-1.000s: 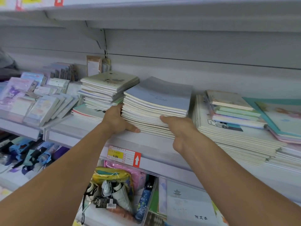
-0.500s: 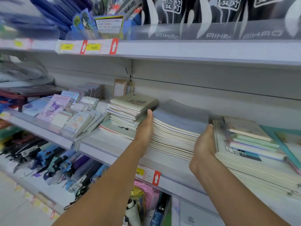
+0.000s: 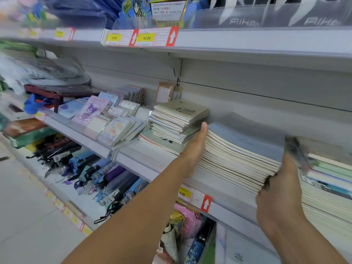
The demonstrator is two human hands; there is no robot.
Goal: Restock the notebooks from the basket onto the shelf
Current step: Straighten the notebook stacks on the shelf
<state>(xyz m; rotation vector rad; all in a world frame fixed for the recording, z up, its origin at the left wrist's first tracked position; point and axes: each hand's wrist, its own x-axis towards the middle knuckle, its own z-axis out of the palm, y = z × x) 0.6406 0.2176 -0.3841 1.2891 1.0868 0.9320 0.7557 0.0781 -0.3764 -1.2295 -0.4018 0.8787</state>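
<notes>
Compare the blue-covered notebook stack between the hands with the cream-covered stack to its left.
The blue-covered stack has a plain grey-blue top cover; the cream-covered stack has a pale cover with a small print. The blue-covered stack's notebooks look larger and sit squared between the left hand and right hand; the cream-covered stack is untouched and fanned unevenly. Both lie flat on the same shelf.

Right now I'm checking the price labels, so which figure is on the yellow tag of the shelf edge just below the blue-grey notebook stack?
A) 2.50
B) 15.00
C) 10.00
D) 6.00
D: the yellow tag on the shelf edge under the blue-grey notebook stack reads 6.00; the 10.00 tag is on the shelf above.
</notes>
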